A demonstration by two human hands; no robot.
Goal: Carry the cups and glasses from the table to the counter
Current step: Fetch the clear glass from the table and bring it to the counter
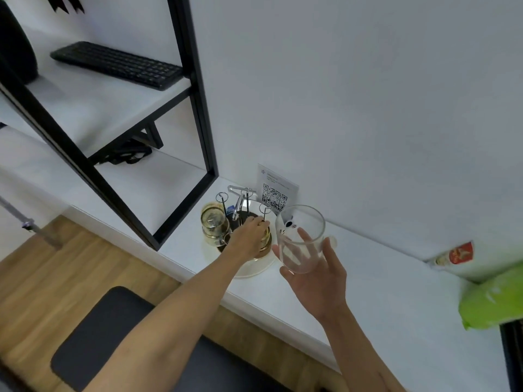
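Holding a clear glass (300, 239) in the right hand (317, 274), fingers (307, 241) curled behind and around its lower half and showing through the wall, thumb on the near side. Tilting with the long axis leaning up and away from the palm, open mouth pointing up toward the wall, base sitting low against the fingers. Hanging above the white counter (368, 292), not touching it. Reaching with the left hand (249, 236) to an amber glass cup (264, 241) on the round white tray (254, 268), fingers curling over the cup's top and gripping it, cup mostly hidden under the knuckles. Standing just left of those fingers, a second amber glass cup (213, 223), upright, mouth up. Rising just beyond the left fingertips, a metal cup rack (240, 202) with thin looped posts, crowding the space around both cups. Standing behind the rack and just beyond the clear glass rim, a card with a QR code (276, 190) against the wall. Lying well right of the right hand, a green bag (492, 299) and a white packet with a red label (455, 256). Standing well left, a black-framed shelf (195, 108) carrying a black keyboard (116, 65). Showing below the arms, a dark stool seat (96, 340) on wood floor.
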